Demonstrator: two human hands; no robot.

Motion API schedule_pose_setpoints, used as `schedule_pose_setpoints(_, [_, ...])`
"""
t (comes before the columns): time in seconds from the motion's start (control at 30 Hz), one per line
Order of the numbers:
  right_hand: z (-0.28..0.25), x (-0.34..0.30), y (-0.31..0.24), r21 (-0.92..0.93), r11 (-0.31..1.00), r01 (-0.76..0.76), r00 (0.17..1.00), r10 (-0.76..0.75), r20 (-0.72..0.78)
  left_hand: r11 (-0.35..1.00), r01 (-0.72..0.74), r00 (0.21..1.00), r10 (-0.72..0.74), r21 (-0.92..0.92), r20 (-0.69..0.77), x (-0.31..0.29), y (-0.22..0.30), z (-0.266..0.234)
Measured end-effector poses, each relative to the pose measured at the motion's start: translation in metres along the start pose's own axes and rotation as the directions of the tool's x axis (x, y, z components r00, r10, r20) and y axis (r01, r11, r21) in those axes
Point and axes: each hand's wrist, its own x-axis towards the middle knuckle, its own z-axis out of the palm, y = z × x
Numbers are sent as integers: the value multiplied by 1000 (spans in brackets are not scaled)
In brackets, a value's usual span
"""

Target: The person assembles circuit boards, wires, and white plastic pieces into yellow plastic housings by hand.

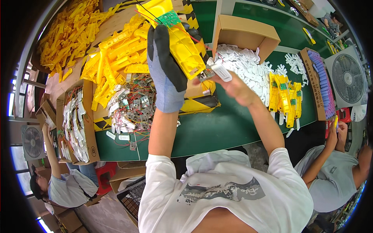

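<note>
My left hand, in a grey-blue glove with black coating, is closed around a long yellow plastic housing and tilts it above the table. A green circuit board with thin black and red wires lies in the housing's upper part. Bare, my right hand pinches a small white plastic piece at the housing's lower end. A small metallic part sits between that piece and the housing. Finished-looking yellow housings with green boards and white ends, a small stack, lie to the right of my right hand.
Loose yellow housings and wired small boards are heaped on the left. White pieces spill from a cardboard box. Another box holds white wired parts. Co-workers sit on both sides; a fan stands at right.
</note>
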Motion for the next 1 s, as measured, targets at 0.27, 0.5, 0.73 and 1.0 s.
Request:
schedule_pose_setpoints(0.27, [27,-17,1,155,986,-64,929,115,-350,958,-126,987,146,256,-63,3,-4,-9])
schedule_pose_setpoints(0.5, [32,-7,-5,438,891,122,927,54,-370,979,-76,997,77,188,4,-9,-3,5])
schedule_pose_setpoints(0.73, [27,-12,-12,-322,930,-174,910,27,-414,992,41,990,-56,119,129,-14,8,21])
schedule_pose_setpoints(1.0, [10,-50,-5,-779,596,-193,948,-92,-306,994,-88,948,64,64,312,-10,1,1])
